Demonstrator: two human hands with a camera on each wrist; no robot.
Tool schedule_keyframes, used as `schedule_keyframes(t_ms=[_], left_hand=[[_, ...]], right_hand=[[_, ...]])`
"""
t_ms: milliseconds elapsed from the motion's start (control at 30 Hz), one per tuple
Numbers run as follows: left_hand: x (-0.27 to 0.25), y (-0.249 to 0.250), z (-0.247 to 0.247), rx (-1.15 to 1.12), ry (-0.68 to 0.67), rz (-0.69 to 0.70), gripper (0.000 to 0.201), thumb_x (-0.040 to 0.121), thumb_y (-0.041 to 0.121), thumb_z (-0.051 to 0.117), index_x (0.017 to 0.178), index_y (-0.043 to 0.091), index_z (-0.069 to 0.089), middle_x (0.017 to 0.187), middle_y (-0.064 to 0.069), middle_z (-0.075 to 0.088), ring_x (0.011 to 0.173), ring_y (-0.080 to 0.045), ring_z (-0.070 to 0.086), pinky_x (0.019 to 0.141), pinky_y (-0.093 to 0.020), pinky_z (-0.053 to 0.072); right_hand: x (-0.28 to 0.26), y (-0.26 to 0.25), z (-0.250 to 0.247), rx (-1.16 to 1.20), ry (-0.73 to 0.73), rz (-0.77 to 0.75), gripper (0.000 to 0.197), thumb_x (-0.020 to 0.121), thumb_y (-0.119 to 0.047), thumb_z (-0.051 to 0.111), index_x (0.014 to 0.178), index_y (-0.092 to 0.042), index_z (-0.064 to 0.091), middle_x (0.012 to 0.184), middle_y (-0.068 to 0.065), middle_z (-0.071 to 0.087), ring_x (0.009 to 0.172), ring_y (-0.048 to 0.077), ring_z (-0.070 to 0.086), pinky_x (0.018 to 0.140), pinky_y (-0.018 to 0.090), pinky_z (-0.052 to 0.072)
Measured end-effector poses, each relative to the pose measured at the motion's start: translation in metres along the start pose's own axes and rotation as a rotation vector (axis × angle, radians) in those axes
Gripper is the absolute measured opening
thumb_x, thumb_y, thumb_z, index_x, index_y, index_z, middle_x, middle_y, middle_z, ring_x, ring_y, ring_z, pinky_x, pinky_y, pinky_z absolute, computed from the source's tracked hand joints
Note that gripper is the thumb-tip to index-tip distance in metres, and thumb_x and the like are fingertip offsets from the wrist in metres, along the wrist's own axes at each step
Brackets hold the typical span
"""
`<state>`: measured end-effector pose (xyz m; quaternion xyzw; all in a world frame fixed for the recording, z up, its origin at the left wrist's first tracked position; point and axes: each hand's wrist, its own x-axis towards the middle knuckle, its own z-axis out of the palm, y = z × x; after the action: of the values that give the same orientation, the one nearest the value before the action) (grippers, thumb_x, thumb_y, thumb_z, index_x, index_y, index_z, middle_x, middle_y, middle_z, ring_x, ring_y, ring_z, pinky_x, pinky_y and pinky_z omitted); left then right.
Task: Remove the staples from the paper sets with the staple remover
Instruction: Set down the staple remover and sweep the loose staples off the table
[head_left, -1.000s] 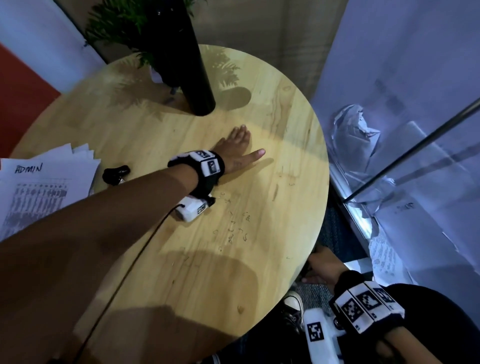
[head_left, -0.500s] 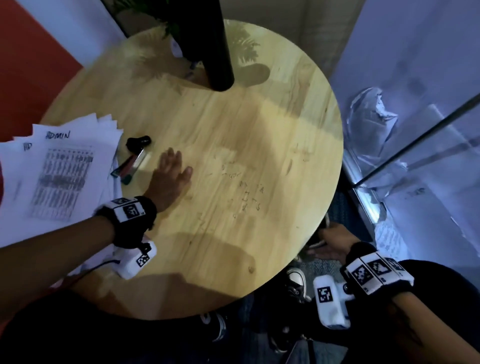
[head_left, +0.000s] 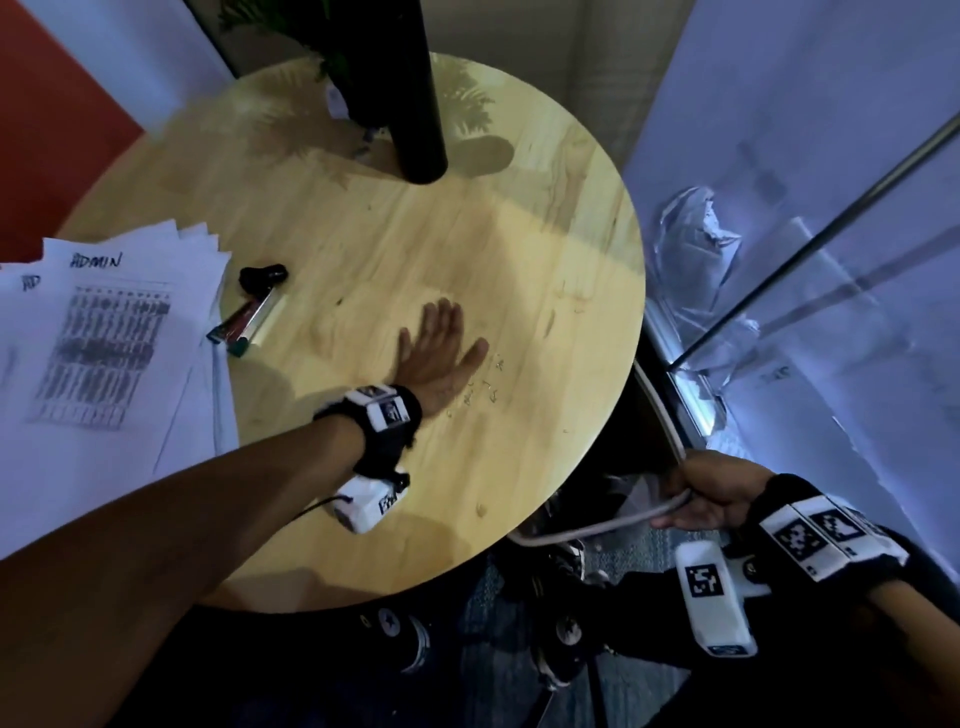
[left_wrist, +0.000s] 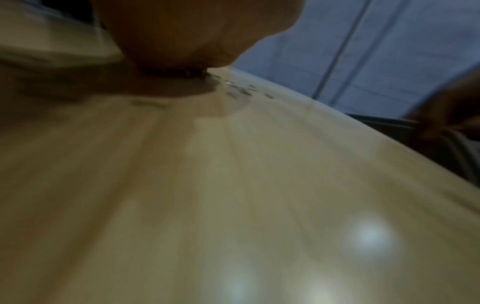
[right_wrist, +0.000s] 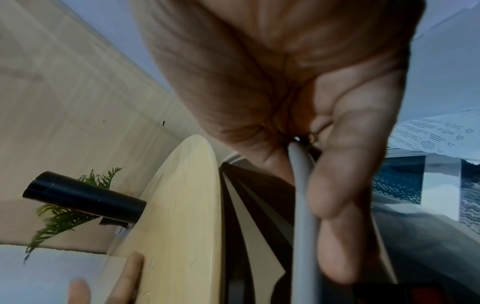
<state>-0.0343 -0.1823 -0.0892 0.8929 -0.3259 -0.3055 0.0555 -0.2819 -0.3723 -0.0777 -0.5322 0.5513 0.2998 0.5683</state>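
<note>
My left hand (head_left: 440, 345) lies flat, fingers straight, on the round wooden table (head_left: 363, 218), its palm heel (left_wrist: 182, 41) pressed down. Several loose staples (head_left: 488, 387) lie just right of it, small and blurred (left_wrist: 239, 90) in the left wrist view. The black staple remover (head_left: 262, 275) rests by the printed paper sets (head_left: 104, 338) at the left, apart from both hands. Below the table's right edge my right hand (head_left: 698, 493) grips a curved grey rim (head_left: 587, 530), with fingers (right_wrist: 335, 185) curled round the grey rim (right_wrist: 303, 205).
A small stapler-like item (head_left: 248, 323) lies beside the papers. A tall black cylinder (head_left: 415, 104) with a green plant (right_wrist: 59, 222) behind it stands at the table's far side. A glass wall with a metal rail (head_left: 831, 234) runs along the right. Shoes (head_left: 410, 636) show under the table.
My left hand swept from the far middle to the left by the papers, then right to the loose staples. My right hand rose beside the table edge, now gripping the grey rim.
</note>
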Motion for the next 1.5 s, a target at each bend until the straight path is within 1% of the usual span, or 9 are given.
schedule_keyframes(t_ms=[233, 333, 433, 667, 833, 967, 1100, 1233, 1500], left_hand=[[-0.044, -0.009, -0.003, 0.185, -0.063, 0.34, 0.104, 0.061, 0.086, -0.019, 0.142, 0.022, -0.025, 0.147, 0.009, -0.03, 0.137, -0.009, -0.029, 0.113, -0.04, -0.016], [-0.021, 0.002, -0.033, 0.276, -0.04, 0.303, 0.105, 0.07, 0.085, -0.001, 0.148, 0.017, -0.015, 0.154, 0.002, -0.025, 0.143, -0.016, -0.022, 0.115, -0.043, -0.011], [0.015, 0.042, -0.05, 0.372, -0.009, 0.376, 0.089, 0.088, 0.071, 0.025, 0.151, 0.015, -0.003, 0.158, -0.004, -0.015, 0.146, -0.021, -0.014, 0.117, -0.047, -0.002], [0.05, 0.111, -0.022, 0.527, -0.119, 0.48, 0.082, 0.092, 0.066, 0.019, 0.151, 0.016, -0.005, 0.159, -0.003, -0.014, 0.147, -0.019, -0.009, 0.117, -0.047, 0.0], [0.018, 0.069, -0.011, 0.536, -0.03, 0.343, 0.083, 0.092, 0.064, 0.014, 0.15, 0.008, -0.006, 0.159, -0.007, -0.011, 0.147, -0.018, -0.007, 0.117, -0.045, 0.003], [-0.055, 0.003, 0.003, 0.32, 0.037, 0.234, 0.105, 0.07, 0.08, -0.015, 0.151, 0.014, -0.005, 0.155, 0.001, -0.017, 0.146, -0.014, -0.012, 0.116, -0.04, -0.006], [-0.114, -0.066, 0.021, -0.225, 0.456, -0.292, 0.097, 0.079, 0.078, -0.005, 0.151, 0.014, 0.003, 0.159, -0.003, -0.005, 0.147, -0.019, -0.004, 0.117, -0.046, -0.001], [-0.127, -0.064, 0.05, -0.505, 0.488, -0.753, 0.07, 0.099, 0.049, 0.019, 0.15, 0.007, -0.002, 0.16, -0.008, -0.007, 0.147, -0.018, -0.008, 0.116, -0.049, -0.002], [-0.058, 0.054, 0.059, -0.404, 0.371, -0.561, 0.077, 0.093, 0.059, 0.006, 0.15, 0.009, -0.009, 0.158, -0.009, -0.015, 0.145, -0.02, -0.018, 0.116, -0.05, -0.008]], right_hand=[[-0.013, 0.0, -0.003, 0.027, 0.006, -0.012, 0.019, 0.093, 0.006, 0.027, 0.08, -0.001, 0.04, 0.056, 0.025, 0.061, 0.037, 0.023, 0.062, 0.029, 0.018, 0.043], [-0.016, -0.002, -0.002, 0.062, -0.003, -0.026, 0.015, 0.093, 0.006, 0.029, 0.086, -0.004, 0.037, 0.065, 0.025, 0.059, 0.041, 0.023, 0.064, 0.03, 0.019, 0.043], [-0.018, -0.003, -0.003, 0.087, -0.021, -0.052, 0.019, 0.091, 0.01, 0.033, 0.08, -0.003, 0.041, 0.043, 0.013, 0.057, 0.045, 0.023, 0.065, 0.031, 0.017, 0.042], [-0.016, -0.004, -0.003, 0.077, -0.009, -0.073, 0.021, 0.09, 0.011, 0.034, 0.078, -0.005, 0.038, 0.052, 0.016, 0.056, 0.043, 0.023, 0.064, 0.031, 0.017, 0.042], [-0.014, -0.005, -0.002, 0.103, -0.006, -0.094, 0.02, 0.092, 0.009, 0.032, 0.084, -0.007, 0.042, 0.068, 0.019, 0.055, 0.043, 0.023, 0.065, 0.03, 0.017, 0.042], [-0.016, -0.008, 0.001, 0.122, -0.014, -0.1, 0.016, 0.093, 0.007, 0.031, 0.095, -0.005, 0.042, 0.071, 0.022, 0.057, 0.04, 0.024, 0.063, 0.028, 0.018, 0.042], [-0.021, -0.007, 0.002, 0.133, 0.004, -0.103, 0.018, 0.093, 0.006, 0.031, 0.104, -0.004, 0.04, 0.07, 0.021, 0.057, 0.04, 0.024, 0.064, 0.027, 0.018, 0.041], [-0.029, -0.007, 0.004, 0.126, 0.036, -0.107, 0.015, 0.094, 0.005, 0.031, 0.088, -0.004, 0.04, 0.062, 0.021, 0.061, 0.038, 0.022, 0.063, 0.028, 0.018, 0.042], [-0.036, -0.001, 0.005, 0.155, 0.022, -0.099, 0.018, 0.093, 0.006, 0.032, 0.08, -0.004, 0.038, 0.048, 0.018, 0.062, 0.041, 0.022, 0.064, 0.029, 0.018, 0.043]])
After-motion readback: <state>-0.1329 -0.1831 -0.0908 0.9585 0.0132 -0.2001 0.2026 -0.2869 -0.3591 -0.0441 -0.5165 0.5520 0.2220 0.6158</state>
